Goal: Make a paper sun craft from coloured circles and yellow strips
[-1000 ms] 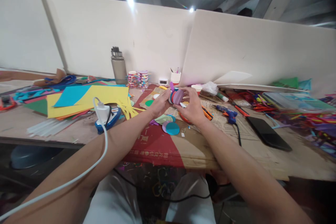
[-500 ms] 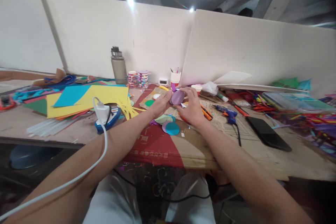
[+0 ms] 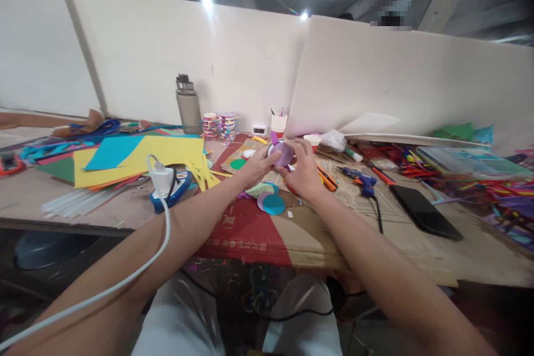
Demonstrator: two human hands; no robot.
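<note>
Both my hands meet above the middle of the table around a small decorated paper cup with a purple paper disc [image 3: 284,153] on its near face. My left hand [image 3: 255,168] grips the cup from the left, thumb on top. My right hand [image 3: 303,169] closes on it from the right, fingertips pressing the disc's upper edge. A purple strip sticks up from the cup. Below the hands lie loose paper circles [image 3: 269,200] in teal, pink and pale green.
Yellow and blue paper sheets [image 3: 137,157] lie at left beside a blue tool [image 3: 172,188] with a white charger and cable. Behind stand a grey bottle [image 3: 188,104], decorated cups [image 3: 219,124] and a white cup [image 3: 279,122]. Right: blue glue gun [image 3: 362,179], orange cutter [image 3: 327,177], black phone [image 3: 425,212], paper strips.
The cup has been turned and lowered slightly between my hands, so the coloured layers at its side are hidden behind the purple disc. My right fingers shifted onto the disc's top edge.
</note>
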